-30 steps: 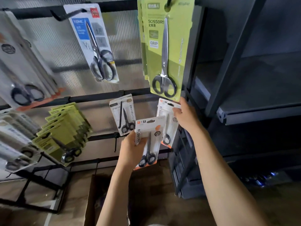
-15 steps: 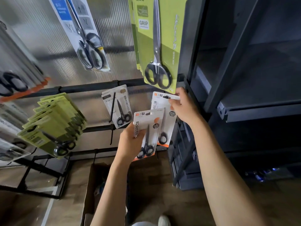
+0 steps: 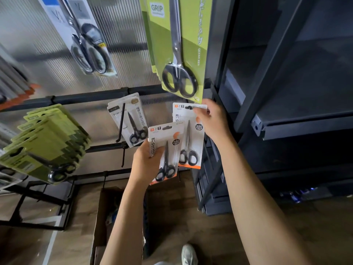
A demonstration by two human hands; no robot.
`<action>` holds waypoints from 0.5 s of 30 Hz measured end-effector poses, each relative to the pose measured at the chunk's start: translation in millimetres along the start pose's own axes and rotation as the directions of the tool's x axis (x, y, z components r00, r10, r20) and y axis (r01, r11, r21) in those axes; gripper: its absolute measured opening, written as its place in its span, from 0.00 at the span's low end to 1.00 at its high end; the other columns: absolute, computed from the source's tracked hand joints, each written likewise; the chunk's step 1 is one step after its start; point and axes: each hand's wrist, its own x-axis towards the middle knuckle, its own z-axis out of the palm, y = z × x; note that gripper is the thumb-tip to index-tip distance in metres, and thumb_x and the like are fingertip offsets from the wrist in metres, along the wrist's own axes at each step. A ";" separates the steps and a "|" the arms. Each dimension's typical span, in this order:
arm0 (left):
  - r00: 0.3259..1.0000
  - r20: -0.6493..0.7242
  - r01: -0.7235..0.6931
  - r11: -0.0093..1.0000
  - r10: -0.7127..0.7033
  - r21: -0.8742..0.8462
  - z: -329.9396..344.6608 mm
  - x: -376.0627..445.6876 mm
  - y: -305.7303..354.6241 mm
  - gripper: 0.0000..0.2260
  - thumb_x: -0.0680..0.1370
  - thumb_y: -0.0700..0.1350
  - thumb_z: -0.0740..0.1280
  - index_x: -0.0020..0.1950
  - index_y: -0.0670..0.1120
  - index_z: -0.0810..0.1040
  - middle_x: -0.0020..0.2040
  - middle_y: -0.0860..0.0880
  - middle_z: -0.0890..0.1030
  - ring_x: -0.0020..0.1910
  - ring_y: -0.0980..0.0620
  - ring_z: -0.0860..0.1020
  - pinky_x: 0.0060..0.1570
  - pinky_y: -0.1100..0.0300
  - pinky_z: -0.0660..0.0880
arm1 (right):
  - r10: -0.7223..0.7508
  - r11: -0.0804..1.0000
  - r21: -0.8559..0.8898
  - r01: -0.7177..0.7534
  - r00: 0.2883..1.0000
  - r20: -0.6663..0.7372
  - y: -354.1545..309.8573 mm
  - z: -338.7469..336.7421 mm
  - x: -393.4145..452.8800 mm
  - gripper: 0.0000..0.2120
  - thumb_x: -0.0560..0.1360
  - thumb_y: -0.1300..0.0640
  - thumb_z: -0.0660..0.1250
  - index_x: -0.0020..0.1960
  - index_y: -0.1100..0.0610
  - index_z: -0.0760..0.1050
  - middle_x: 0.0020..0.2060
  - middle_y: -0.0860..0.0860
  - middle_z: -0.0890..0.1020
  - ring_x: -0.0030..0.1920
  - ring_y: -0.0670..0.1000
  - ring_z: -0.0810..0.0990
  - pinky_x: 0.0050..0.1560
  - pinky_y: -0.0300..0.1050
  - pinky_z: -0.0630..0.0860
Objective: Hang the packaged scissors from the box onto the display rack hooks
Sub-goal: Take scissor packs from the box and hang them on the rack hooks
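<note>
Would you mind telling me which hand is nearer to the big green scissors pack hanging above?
Right. The right hand sits just below the green pack; the left hand is lower and leftward.

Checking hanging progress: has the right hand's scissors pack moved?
No: the scissors pack in the right hand still sits just below the big green pack; the camera tilted.

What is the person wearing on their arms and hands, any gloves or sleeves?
Nothing shows on either. The left hand and right hand wear no gloves, and no ring, watch or bracelet is visible. Both forearms are uncovered right down to the bottom edge of the picture, with no sleeve in view.
</note>
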 end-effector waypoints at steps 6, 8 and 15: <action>1.000 -0.024 0.008 1.000 -0.009 -0.010 -0.8 2.4 -0.2 0.08 0.79 0.40 0.63 0.50 0.53 0.76 0.43 0.61 0.80 0.39 0.68 0.77 0.38 0.74 0.72 | -0.036 0.998 -0.048 0.035 0.999 -0.034 -3.7 14.6 13.8 0.04 0.77 0.62 0.64 0.49 0.58 0.77 0.40 0.49 0.79 0.42 0.52 0.79 0.38 0.42 0.73; 0.999 -0.039 0.029 0.999 -0.030 -0.028 0.2 4.2 -1.1 0.06 0.79 0.42 0.64 0.48 0.54 0.76 0.41 0.59 0.80 0.36 0.64 0.77 0.39 0.68 0.73 | -0.061 0.995 -0.086 0.054 0.995 -0.075 -6.8 19.2 22.3 0.05 0.75 0.65 0.64 0.48 0.60 0.77 0.39 0.48 0.77 0.40 0.50 0.75 0.37 0.39 0.67; 1.000 -0.023 0.002 1.000 -0.003 -0.023 8.7 14.0 1.2 0.05 0.79 0.43 0.64 0.52 0.49 0.78 0.45 0.54 0.81 0.42 0.60 0.77 0.41 0.67 0.73 | -0.036 0.978 -0.207 0.008 0.990 -0.133 -4.4 30.7 53.1 0.20 0.73 0.69 0.62 0.30 0.49 0.65 0.29 0.43 0.71 0.39 0.49 0.71 0.36 0.38 0.61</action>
